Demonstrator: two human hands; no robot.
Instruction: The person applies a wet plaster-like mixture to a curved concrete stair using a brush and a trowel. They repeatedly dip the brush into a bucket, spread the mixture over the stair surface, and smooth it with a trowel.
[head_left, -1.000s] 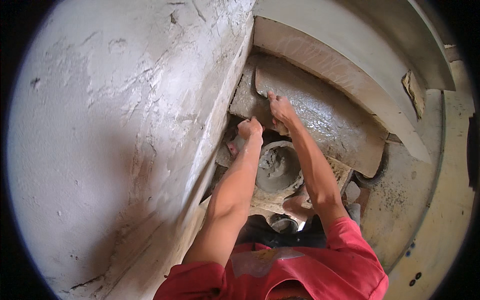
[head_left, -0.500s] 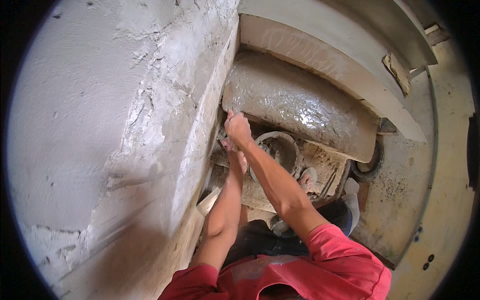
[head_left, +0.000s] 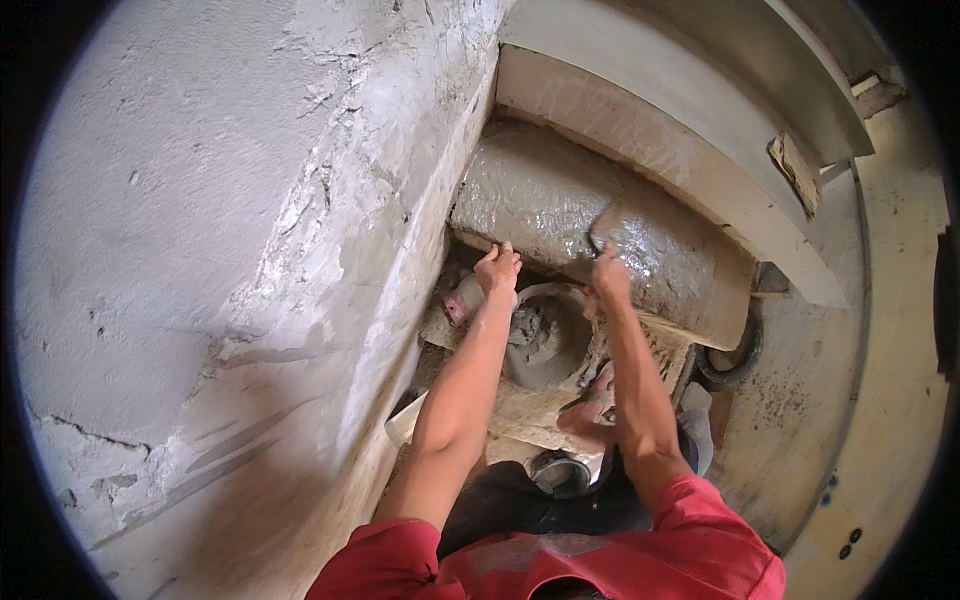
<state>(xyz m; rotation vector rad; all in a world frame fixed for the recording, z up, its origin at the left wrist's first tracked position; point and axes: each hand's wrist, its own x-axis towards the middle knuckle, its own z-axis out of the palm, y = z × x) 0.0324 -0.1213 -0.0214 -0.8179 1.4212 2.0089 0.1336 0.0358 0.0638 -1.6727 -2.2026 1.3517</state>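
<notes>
Wet grey mortar coats the top of a wide step (head_left: 530,180). In my right hand (head_left: 610,275) is a small trowel (head_left: 606,222), its blade on the wet surface around the middle of the step. My left hand (head_left: 498,268) is at the step's front edge, nearer the wall. Its fingers are curled together, and what they grip, if anything, is hidden. Between and below my hands stands a round bucket (head_left: 545,372) with grey mortar inside.
A rough, partly plastered wall (head_left: 180,220) rises close on the left. Beyond the step is a higher riser (head_left: 620,105). A wood scrap (head_left: 793,172) lies on the right ledge. Near my feet is a small dark container (head_left: 560,475); a black tub (head_left: 735,355) sits beside the step's right end.
My hands were close together at the step's left end. The right has moved right along the step with the trowel; the left has shifted slightly right and down to the front edge.
</notes>
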